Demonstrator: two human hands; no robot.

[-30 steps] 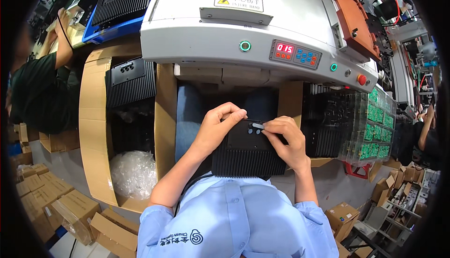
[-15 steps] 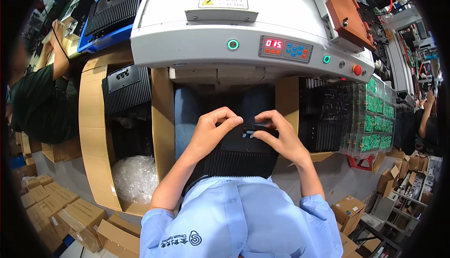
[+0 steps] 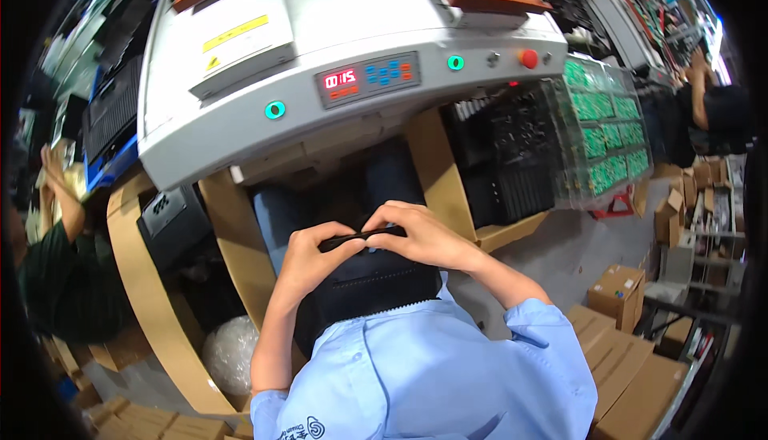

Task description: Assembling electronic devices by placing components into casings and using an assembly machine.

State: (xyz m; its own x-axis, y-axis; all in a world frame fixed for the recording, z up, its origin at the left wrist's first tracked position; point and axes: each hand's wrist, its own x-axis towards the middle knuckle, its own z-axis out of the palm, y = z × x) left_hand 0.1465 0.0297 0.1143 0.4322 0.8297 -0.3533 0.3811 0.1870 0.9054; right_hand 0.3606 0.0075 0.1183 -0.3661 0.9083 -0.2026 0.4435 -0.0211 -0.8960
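The black housing (image 3: 352,292) lies on the person's lap, over blue jeans (image 3: 276,216) and against the near light-blue shirt (image 3: 448,352). It looks matt and dark, wide and flat-faced, with a fine line of small pale marks crossing it from left to right. Its near edge, beside the shirt, looks toothed like a comb. A small bluish spot shows on its face just below the fingertips, too blurred to make out.

At the housing's far side runs a long, narrow black strip (image 3: 339,242), slightly bowed; whether it is a separate piece or the housing's own edge cannot be told. The left hand (image 3: 308,260) has its grip closed on the strip's left part, thumb on the near side. The right hand (image 3: 420,236) pinches the right part in the same way, and the two thumbs nearly meet in the middle.

Beyond the lap stands a pale machine (image 3: 224,132) with a control panel (image 3: 368,80). To the left, a cardboard box (image 3: 160,296) holds a black unit (image 3: 172,228); to the right, green circuit boards (image 3: 612,170) stand in clear trays.
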